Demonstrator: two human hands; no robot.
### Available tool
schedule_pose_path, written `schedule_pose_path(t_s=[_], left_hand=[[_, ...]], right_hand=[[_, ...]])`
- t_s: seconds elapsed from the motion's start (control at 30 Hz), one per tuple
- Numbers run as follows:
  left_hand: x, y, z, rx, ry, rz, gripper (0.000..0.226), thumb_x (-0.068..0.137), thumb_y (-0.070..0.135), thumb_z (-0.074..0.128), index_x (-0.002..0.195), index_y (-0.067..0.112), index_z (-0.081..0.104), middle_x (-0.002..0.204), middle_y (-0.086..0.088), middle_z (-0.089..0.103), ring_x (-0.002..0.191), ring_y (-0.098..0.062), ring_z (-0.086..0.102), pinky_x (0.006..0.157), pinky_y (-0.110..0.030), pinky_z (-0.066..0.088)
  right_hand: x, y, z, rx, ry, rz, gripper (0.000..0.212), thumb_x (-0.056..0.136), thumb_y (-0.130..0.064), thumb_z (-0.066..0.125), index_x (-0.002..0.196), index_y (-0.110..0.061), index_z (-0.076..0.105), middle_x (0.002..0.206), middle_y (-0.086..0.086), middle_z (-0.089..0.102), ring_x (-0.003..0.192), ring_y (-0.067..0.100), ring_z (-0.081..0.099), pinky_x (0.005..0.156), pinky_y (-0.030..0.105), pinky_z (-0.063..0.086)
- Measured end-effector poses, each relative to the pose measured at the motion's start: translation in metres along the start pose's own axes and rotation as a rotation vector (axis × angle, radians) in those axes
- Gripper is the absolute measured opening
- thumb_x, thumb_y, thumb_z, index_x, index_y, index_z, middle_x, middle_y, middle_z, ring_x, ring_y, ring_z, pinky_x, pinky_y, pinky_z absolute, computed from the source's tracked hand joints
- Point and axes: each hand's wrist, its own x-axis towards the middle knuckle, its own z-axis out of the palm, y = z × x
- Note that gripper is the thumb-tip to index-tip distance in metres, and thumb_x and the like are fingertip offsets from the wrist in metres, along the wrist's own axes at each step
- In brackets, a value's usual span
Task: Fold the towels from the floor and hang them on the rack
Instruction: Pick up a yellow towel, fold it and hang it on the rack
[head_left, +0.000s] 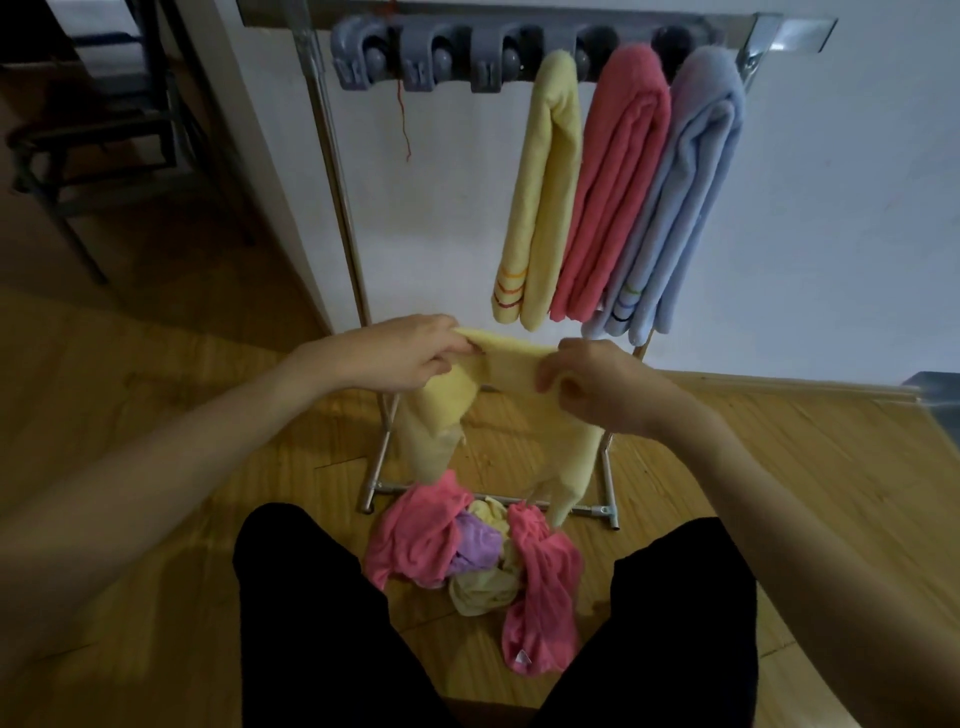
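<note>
Both hands are raised in front of the person, holding 1 pale yellow towel (511, 364) by its top edge: the left hand (410, 353) pinches one end with curled fingers, and the right hand (597, 384) grips the other end, fingers folded around the cloth. Between the hands the edge runs as a short band, and 2 loose lengths of the towel hang down below, 1 under each hand. Directly beneath, on the wooden floor (171, 395), lies a heap of crumpled towels (467, 561) in pink, purple and pale yellow, resting between the person's black-clad knees (311, 613) and touching the foot bar of a metal rack (343, 208). Across the rack's top runs a grey strip of clips (426, 57); 3 folded towels hang from the right part of it, side by side and touching: a yellow folded towel (540, 208), a pink folded towel (608, 197) and a blue folded towel (675, 208). At least 3 clips on the left part hold no towel. A thin red thread (402, 122) dangles from there. Behind the rack is a white wall (831, 208). At far left stands a dark chair frame (98, 130), well apart from the rack, with bare floor between them.
</note>
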Motion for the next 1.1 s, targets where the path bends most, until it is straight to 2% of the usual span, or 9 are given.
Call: schedule_pose_path(t_s=[0.1,0.2,0.43,0.53,0.6,0.7,0.87,1.0,1.1], left_hand=[[-0.004,0.01,-0.006,0.047,0.151,-0.025,0.054,0.09,0.006,0.054,0.14,0.023,0.04,0.113,0.001,0.043,0.092,-0.014,0.051,0.076,-0.031,0.048],[0.002,0.018,-0.015,0.133,0.402,-0.088,0.064,0.083,0.0,0.057,0.14,0.021,0.036,0.109,-0.003,0.041,0.087,-0.016,0.048,0.064,-0.025,0.043],[0.033,0.031,-0.054,0.322,0.86,-0.205,0.051,0.078,0.004,0.057,0.128,0.011,0.047,0.103,-0.013,0.044,0.09,-0.029,0.047,0.078,-0.038,0.043],[0.05,0.03,-0.079,0.366,0.899,-0.227,0.054,0.077,0.004,0.057,0.129,0.01,0.045,0.111,-0.015,0.043,0.096,-0.031,0.047,0.083,-0.039,0.042],[0.061,0.025,-0.097,0.396,0.92,-0.232,0.058,0.078,0.003,0.058,0.133,0.011,0.041,0.118,-0.017,0.043,0.099,-0.032,0.048,0.084,-0.04,0.043],[0.076,0.02,-0.125,0.425,0.941,-0.227,0.063,0.075,-0.003,0.061,0.133,0.011,0.041,0.121,-0.018,0.042,0.101,-0.035,0.049,0.07,-0.036,0.042],[0.106,0.005,-0.164,0.458,0.895,-0.144,0.051,0.075,-0.006,0.061,0.123,0.006,0.046,0.123,-0.015,0.041,0.102,-0.034,0.049,0.056,-0.039,0.045],[0.134,-0.008,-0.179,0.481,0.917,-0.176,0.037,0.079,0.006,0.066,0.113,0.008,0.05,0.125,-0.012,0.043,0.099,-0.033,0.05,0.056,-0.037,0.038],[0.146,-0.014,-0.174,0.483,0.884,-0.172,0.033,0.077,0.0,0.061,0.108,0.006,0.051,0.123,-0.014,0.044,0.099,-0.034,0.05,0.056,-0.039,0.035]], right_hand=[[0.009,-0.001,-0.016,-0.087,0.261,0.024,0.036,0.079,0.001,0.051,0.107,-0.012,0.07,0.091,-0.001,0.053,0.08,0.021,0.058,0.067,0.031,0.047],[0.02,-0.006,-0.029,-0.081,0.484,0.08,0.034,0.081,-0.001,0.05,0.108,-0.009,0.069,0.094,0.003,0.057,0.078,0.024,0.06,0.064,0.042,0.052],[0.059,-0.006,-0.067,-0.108,0.818,0.141,0.019,0.086,-0.016,0.059,0.102,-0.007,0.065,0.095,0.009,0.057,0.075,0.019,0.051,0.06,0.035,0.045],[0.079,-0.001,-0.088,-0.158,0.919,0.159,0.023,0.086,-0.004,0.053,0.108,-0.009,0.059,0.105,0.012,0.054,0.079,0.025,0.053,0.057,0.037,0.043],[0.089,0.002,-0.102,-0.221,0.976,0.173,0.032,0.084,0.003,0.048,0.111,-0.01,0.058,0.107,0.012,0.053,0.085,0.024,0.052,0.058,0.031,0.032],[0.104,0.005,-0.121,-0.25,1.051,0.177,0.038,0.08,0.006,0.046,0.111,-0.01,0.062,0.107,0.011,0.055,0.096,0.027,0.048,0.067,0.026,0.021],[0.135,0.01,-0.139,-0.204,1.157,0.114,0.049,0.077,-0.016,0.026,0.104,-0.009,0.066,0.117,0.008,0.061,0.092,0.033,0.05,0.074,0.035,0.035],[0.174,0.027,-0.134,-0.325,1.158,0.206,0.03,0.08,-0.01,0.053,0.108,-0.012,0.064,0.137,0.004,0.053,0.109,0.028,0.042,0.087,0.039,0.036],[0.19,0.047,-0.116,-0.322,1.117,0.066,0.025,0.086,-0.009,0.057,0.11,-0.007,0.063,0.145,0.01,0.045,0.129,0.029,0.037,0.102,0.041,0.027]])
